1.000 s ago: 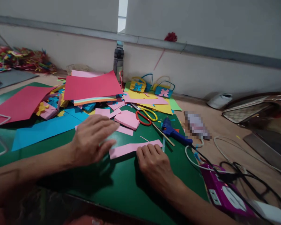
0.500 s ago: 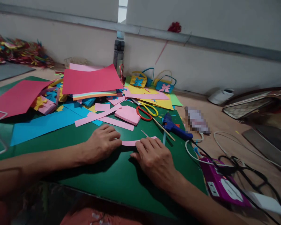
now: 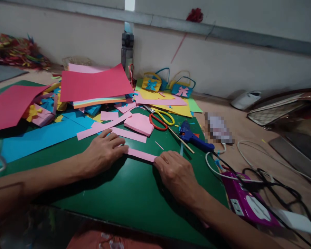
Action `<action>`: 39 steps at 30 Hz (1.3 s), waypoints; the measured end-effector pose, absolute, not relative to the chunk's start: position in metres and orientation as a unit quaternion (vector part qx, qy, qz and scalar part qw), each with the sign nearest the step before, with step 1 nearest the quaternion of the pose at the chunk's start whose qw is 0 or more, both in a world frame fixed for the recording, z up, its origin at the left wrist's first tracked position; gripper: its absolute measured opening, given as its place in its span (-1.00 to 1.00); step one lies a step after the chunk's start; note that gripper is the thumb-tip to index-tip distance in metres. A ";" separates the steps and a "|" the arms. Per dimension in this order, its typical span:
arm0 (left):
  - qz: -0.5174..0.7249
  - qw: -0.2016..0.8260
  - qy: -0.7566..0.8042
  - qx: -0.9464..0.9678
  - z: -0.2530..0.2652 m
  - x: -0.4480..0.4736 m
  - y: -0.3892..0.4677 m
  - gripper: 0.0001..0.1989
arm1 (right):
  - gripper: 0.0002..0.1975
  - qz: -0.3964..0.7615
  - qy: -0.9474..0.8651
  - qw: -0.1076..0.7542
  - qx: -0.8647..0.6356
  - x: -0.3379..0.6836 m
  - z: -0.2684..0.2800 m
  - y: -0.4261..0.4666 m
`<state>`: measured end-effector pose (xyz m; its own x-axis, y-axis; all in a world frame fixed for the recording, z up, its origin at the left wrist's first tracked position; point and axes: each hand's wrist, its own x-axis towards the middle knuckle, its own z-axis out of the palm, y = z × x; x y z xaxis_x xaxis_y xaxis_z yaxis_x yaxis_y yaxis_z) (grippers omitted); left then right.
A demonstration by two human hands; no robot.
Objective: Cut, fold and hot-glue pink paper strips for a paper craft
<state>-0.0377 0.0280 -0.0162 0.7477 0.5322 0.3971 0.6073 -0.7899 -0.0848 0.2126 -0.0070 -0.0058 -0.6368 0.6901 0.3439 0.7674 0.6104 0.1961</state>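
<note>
A narrow pink paper strip [image 3: 141,155] stretches between my two hands, low over the green board [image 3: 124,193]. Its left end is pinched in the fingers of my left hand [image 3: 103,150]. At the other end, the closed fingers of my right hand [image 3: 175,171] grip it, and the palm hides the rest. Just beyond lie a folded pink paper piece [image 3: 138,124] and more pink strips [image 3: 128,134]. A thin pink sliver [image 3: 159,145] rests near my right hand. Scissors [image 3: 158,121] with red and yellow handles lie behind it.
A blue glue gun [image 3: 194,137] and a metallic stick [image 3: 181,139] lie to the right. Cables trail around a purple power strip [image 3: 248,200]. Red sheets [image 3: 95,83] top a paper stack at the back. Small paper bags [image 3: 182,90] stand by the wall.
My hands have moved slightly apart, and more of the pink strip shows between them, now flatter and straighter. The whole view has shifted a little.
</note>
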 end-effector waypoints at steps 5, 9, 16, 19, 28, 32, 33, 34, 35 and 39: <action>-0.197 0.125 -0.271 -0.934 -0.021 -0.024 0.017 -0.78 | -0.74 -0.130 -0.899 0.139 -0.395 0.206 -0.010 -0.011; -0.191 0.116 -0.254 -0.941 -0.025 -0.017 0.017 -0.76 | -0.74 -0.103 -0.904 0.145 -0.388 0.204 -0.012 -0.010; -0.187 0.068 -0.283 -0.938 -0.025 -0.014 0.017 -0.72 | -0.82 -0.005 -0.891 0.153 -0.428 0.206 -0.011 -0.008; -0.179 0.030 -0.309 -0.934 -0.022 -0.012 0.017 -0.72 | -0.84 0.039 -0.877 0.146 -0.456 0.209 -0.009 -0.007; -0.173 -0.100 -0.376 -0.905 -0.016 -0.008 0.016 -0.74 | -0.83 0.125 -0.844 0.126 -0.507 0.216 0.002 -0.006; -0.160 -0.135 -0.385 -0.899 -0.014 -0.006 0.018 -0.73 | -0.80 0.127 -0.835 0.129 -0.520 0.218 0.004 -0.007; -0.156 -0.141 -0.387 -0.898 -0.013 -0.005 0.019 -0.73 | -0.79 0.126 -0.833 0.131 -0.522 0.218 0.004 -0.007; -0.153 -0.144 -0.389 -0.897 -0.013 -0.005 0.019 -0.73 | -0.78 0.123 -0.832 0.135 -0.524 0.218 0.003 -0.007; -0.148 -0.145 -0.390 -0.897 -0.012 -0.004 0.019 -0.72 | -0.78 0.120 -0.830 0.138 -0.527 0.218 0.003 -0.007; -0.123 -0.136 -0.407 -0.895 -0.010 -0.001 0.020 -0.73 | -0.76 0.109 -0.827 0.143 -0.533 0.218 0.000 -0.008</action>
<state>-0.0014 0.0204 -0.0101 0.6388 0.7615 0.1100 0.6945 -0.6322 0.3434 0.2182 -0.0076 0.0004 -0.3919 0.9121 0.1203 0.8495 0.4090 -0.3332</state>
